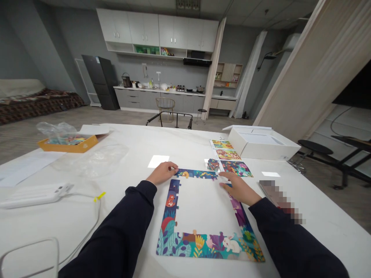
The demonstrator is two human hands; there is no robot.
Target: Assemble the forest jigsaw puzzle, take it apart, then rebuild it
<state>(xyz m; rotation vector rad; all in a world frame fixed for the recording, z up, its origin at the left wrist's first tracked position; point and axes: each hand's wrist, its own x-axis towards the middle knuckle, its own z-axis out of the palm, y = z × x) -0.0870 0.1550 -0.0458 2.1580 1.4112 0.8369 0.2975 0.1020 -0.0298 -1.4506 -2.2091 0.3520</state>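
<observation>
A jigsaw puzzle frame with a dark forest picture lies on the white table. Its bottom border (208, 247), left border (170, 204) and right border (240, 214) are joined around a bare middle. Across the far side lies a top strip of joined jigsaw pieces (199, 174), slightly apart from the left border. My left hand (162, 172) is closed at the strip's left end, fingertips pinching it. At the other end is my right hand (239, 188), thumb and forefinger apart, near the strip's right tip and the right border's top. A stack of loose pieces (213, 164) sits just beyond.
Picture cards (236, 168) and a white box (261, 143) stand at the far right. To the left are an orange box (68, 144) of pieces, a crumpled plastic bag (101, 160), and a white power strip (34, 197) with its cable. A blurred flat object (279, 200) lies right.
</observation>
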